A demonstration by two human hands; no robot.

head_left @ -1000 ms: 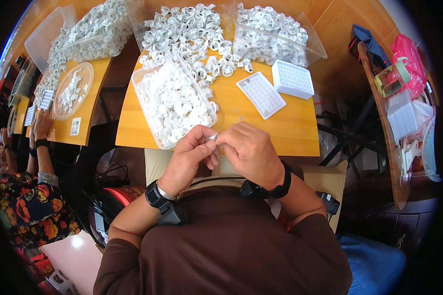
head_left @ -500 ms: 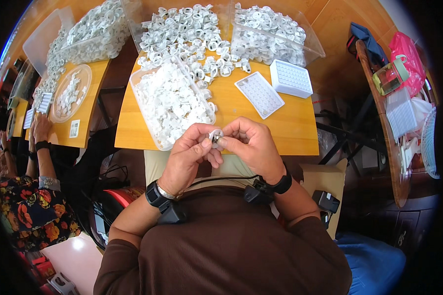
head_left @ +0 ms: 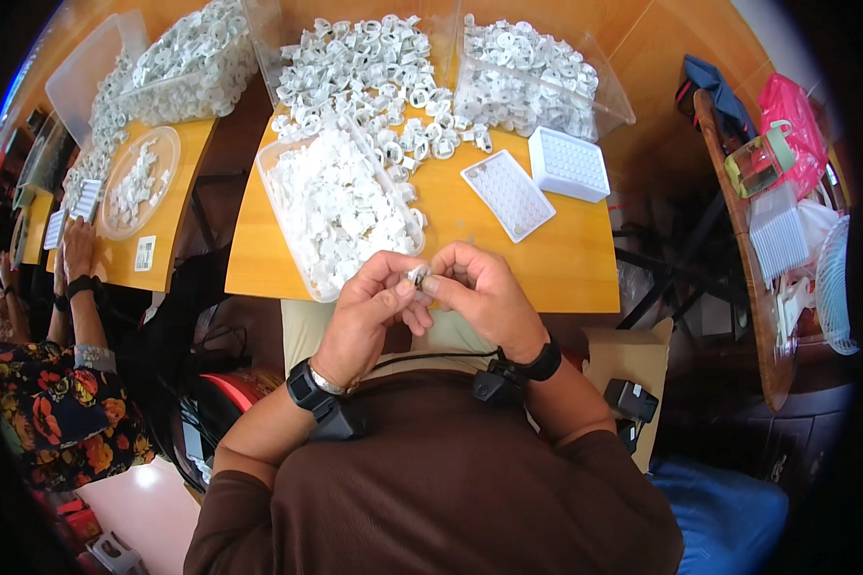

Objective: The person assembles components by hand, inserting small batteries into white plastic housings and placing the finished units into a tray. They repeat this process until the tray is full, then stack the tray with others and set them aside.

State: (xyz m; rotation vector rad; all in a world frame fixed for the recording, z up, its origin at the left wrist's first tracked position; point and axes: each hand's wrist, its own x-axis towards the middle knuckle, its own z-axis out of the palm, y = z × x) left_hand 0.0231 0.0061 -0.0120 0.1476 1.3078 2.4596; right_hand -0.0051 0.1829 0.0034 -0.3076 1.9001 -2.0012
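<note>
Between my two hands is a small white plastic part with a dark or metallic bit in it, too small to make out fully. The thumb and fingertips of my left hand pinch it from one side. From the other side my right hand grips it with thumb and forefinger. Both hands are over the near table edge. Just beyond my left hand stands a clear tub heaped with small white pieces. Past it, many loose white ring-shaped parts lie piled on the wooden table.
A clear bin of white parts stands at the back right. In front of it are a white perforated block and a flat white tray. At left, a co-worker's hand is at another table. A side shelf holds a bottle and bags.
The view has shifted slightly, so the table sits a little lower in the picture. My fingers have turned the white part slightly; both hands still hold it.
</note>
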